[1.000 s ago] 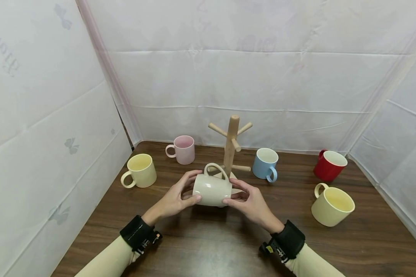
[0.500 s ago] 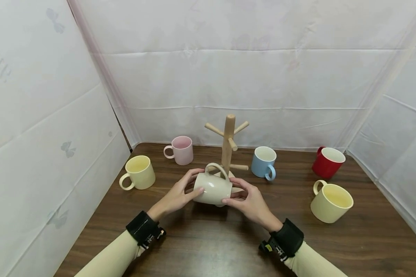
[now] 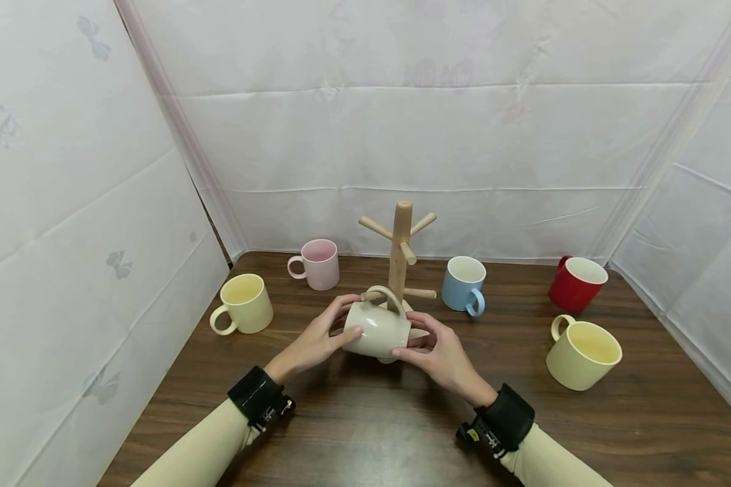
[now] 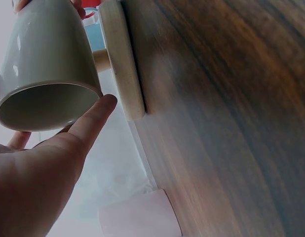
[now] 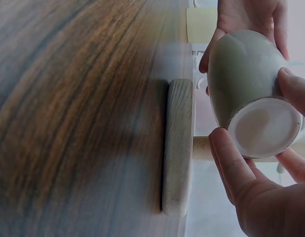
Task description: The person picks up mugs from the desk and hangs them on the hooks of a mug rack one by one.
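Observation:
Between both hands a glossy off-white mug [image 3: 378,331] lies on its side, its handle [image 3: 386,292] pointing up. My left hand [image 3: 317,338] grips the rim end, and the mug's open mouth [image 4: 49,106] faces the left wrist view. At the other end my right hand [image 3: 441,352] grips near the pale base [image 5: 263,127]. Behind it stands a wooden mug tree [image 3: 400,250] with several pegs. A low left peg [image 3: 370,296] overlaps the handle in the head view. The tree's round foot [image 5: 177,148] is mostly hidden behind the mug, which is held above the table.
Left of the tree stand a yellow mug [image 3: 246,304] and a pink mug [image 3: 321,265]. On the right are a blue mug [image 3: 461,285], a red mug [image 3: 575,287] and another yellow mug [image 3: 579,355]. White cloth walls [image 3: 432,135] border the brown wooden table [image 3: 365,433].
The mug has shifted slightly right relative to the tree and tilted, its base end lower. My left thumb has slid up onto the mug's side. The head view has shifted a little.

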`<state>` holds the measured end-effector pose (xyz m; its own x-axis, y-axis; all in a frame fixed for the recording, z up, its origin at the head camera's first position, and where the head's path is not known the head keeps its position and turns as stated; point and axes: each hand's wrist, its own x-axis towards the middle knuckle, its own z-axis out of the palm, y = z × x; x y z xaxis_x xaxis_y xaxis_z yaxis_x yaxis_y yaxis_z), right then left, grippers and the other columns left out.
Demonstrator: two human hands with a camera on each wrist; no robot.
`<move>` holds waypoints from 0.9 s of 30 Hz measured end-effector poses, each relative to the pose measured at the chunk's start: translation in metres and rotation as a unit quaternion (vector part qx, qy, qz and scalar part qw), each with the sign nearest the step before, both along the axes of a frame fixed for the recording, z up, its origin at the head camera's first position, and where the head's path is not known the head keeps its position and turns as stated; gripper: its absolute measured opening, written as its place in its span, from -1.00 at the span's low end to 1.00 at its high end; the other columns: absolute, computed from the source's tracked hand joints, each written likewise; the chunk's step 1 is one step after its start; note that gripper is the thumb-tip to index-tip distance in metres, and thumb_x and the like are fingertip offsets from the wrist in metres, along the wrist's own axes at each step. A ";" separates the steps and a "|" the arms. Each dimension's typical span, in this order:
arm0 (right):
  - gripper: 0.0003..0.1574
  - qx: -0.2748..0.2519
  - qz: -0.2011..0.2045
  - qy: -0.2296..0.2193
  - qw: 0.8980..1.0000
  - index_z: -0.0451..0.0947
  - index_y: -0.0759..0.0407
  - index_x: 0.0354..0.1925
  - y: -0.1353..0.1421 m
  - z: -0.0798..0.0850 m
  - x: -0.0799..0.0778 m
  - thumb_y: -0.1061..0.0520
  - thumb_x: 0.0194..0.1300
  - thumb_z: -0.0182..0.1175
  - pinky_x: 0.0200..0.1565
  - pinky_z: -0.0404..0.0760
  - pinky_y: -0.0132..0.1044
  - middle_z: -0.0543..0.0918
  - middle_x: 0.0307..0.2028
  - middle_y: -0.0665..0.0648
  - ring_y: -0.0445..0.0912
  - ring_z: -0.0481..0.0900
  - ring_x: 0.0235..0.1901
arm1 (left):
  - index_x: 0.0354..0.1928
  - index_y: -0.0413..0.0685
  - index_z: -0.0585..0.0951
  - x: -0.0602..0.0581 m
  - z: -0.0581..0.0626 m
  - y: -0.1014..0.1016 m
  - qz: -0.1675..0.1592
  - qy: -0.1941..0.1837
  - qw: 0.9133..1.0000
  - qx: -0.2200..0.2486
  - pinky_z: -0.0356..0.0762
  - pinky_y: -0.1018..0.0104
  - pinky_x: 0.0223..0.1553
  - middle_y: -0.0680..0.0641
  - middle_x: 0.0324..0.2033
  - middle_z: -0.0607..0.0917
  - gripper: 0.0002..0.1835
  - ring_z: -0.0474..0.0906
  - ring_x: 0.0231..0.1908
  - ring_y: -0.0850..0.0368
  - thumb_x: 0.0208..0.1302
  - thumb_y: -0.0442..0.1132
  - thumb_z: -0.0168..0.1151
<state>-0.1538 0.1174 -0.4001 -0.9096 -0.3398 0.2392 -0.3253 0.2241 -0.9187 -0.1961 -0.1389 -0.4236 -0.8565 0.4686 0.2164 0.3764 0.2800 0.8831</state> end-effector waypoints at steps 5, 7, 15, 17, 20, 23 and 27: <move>-0.23 0.004 0.000 0.005 1.000 0.32 0.24 0.21 0.000 0.000 0.000 0.21 0.04 0.36 -0.26 0.63 -0.16 0.48 0.07 0.31 0.10 0.60 -0.23 | 0.27 0.35 0.20 -0.002 -0.002 0.000 0.002 -0.001 1.000 -0.005 0.37 0.03 0.09 0.00 0.22 0.35 -0.47 0.27 0.19 0.12 0.30 0.00 0.12; -0.23 0.006 0.000 0.003 1.000 0.31 0.24 0.22 0.000 0.001 0.000 0.21 0.05 0.36 -0.26 0.63 -0.17 0.47 0.08 0.30 0.10 0.59 -0.22 | 0.28 0.28 0.20 0.000 0.002 0.001 -0.001 -0.002 1.000 -0.001 0.35 0.00 0.10 -0.04 0.23 0.35 -0.46 0.26 0.19 0.08 0.31 -0.03 0.12; -0.23 0.007 -0.004 -0.001 1.000 0.30 0.23 0.22 0.000 -0.001 0.000 0.20 0.05 0.36 -0.25 0.62 -0.14 0.46 0.09 0.29 0.08 0.59 -0.22 | 0.30 0.02 0.19 0.012 0.029 0.004 -0.014 -0.003 1.000 -0.009 0.30 -0.05 0.12 -0.17 0.22 0.34 -0.45 0.26 0.20 -0.02 0.32 -0.16 0.10; -0.23 0.008 -0.005 0.001 1.000 0.30 0.23 0.22 -0.001 -0.001 0.000 0.20 0.05 0.36 -0.24 0.62 -0.09 0.46 0.08 0.28 0.05 0.60 -0.23 | 0.29 0.02 0.19 0.012 0.031 0.005 -0.014 -0.003 1.000 -0.010 0.29 -0.04 0.13 -0.16 0.22 0.35 -0.46 0.26 0.20 -0.01 0.32 -0.16 0.10; -0.23 0.012 -0.007 0.002 1.000 0.30 0.22 0.22 -0.002 -0.001 0.000 0.19 0.05 0.36 -0.23 0.62 -0.09 0.46 0.08 0.26 -0.03 0.61 -0.24 | 0.29 0.03 0.19 0.012 0.031 0.005 -0.015 -0.003 1.000 -0.009 0.29 -0.03 0.13 -0.16 0.22 0.36 -0.46 0.25 0.20 0.01 0.33 -0.16 0.10; -0.22 0.016 -0.007 0.001 1.000 0.28 0.22 0.23 -0.003 -0.002 0.000 0.18 0.06 0.35 -0.24 0.62 -0.10 0.45 0.09 0.26 -0.04 0.61 -0.25 | 0.29 0.04 0.20 0.011 0.030 0.005 -0.015 -0.001 1.000 -0.010 0.29 -0.03 0.13 -0.15 0.22 0.36 -0.46 0.25 0.20 0.01 0.33 -0.15 0.10; -0.21 0.017 -0.004 -0.003 1.000 0.26 0.23 0.24 -0.003 -0.002 0.001 0.19 0.07 0.34 -0.24 0.61 -0.07 0.42 0.10 0.28 0.05 0.60 -0.23 | 0.30 0.04 0.19 0.011 0.029 0.005 -0.016 -0.001 1.000 -0.010 0.29 -0.03 0.13 -0.16 0.22 0.35 -0.46 0.25 0.20 0.01 0.33 -0.16 0.09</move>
<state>-0.1528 0.1145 -0.4024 -0.9135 -0.3403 0.2229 -0.3187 0.2581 -0.9120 -0.1851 -0.1344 -0.3948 -0.8411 0.5005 0.2051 0.3835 0.2843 0.8787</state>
